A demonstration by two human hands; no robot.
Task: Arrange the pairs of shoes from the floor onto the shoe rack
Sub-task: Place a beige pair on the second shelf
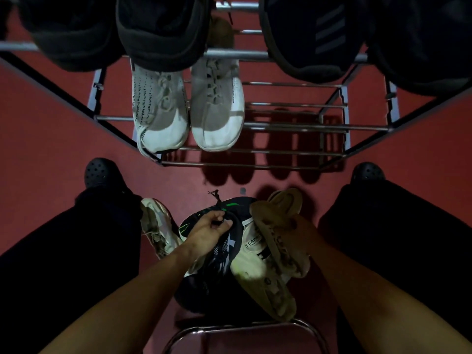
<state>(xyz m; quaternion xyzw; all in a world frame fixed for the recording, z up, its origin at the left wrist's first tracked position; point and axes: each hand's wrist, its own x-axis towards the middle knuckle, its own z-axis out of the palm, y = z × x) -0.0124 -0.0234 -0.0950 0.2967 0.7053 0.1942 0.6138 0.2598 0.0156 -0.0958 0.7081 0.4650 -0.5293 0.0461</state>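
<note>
Sneaker pair [187, 108] on rack [293, 127], shoe pile [229, 251] on floor before it

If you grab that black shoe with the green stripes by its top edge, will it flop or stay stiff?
The black shoe probably keeps its shape, since its sole looks thick. The left hand pinches its collar, which likely bends a little. Its loose lace may dangle.

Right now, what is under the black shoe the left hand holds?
Under the black shoe gripped by the left hand lies a cream shoe, partly showing, and another dark shoe. The floor beneath the pile is covered.
</note>
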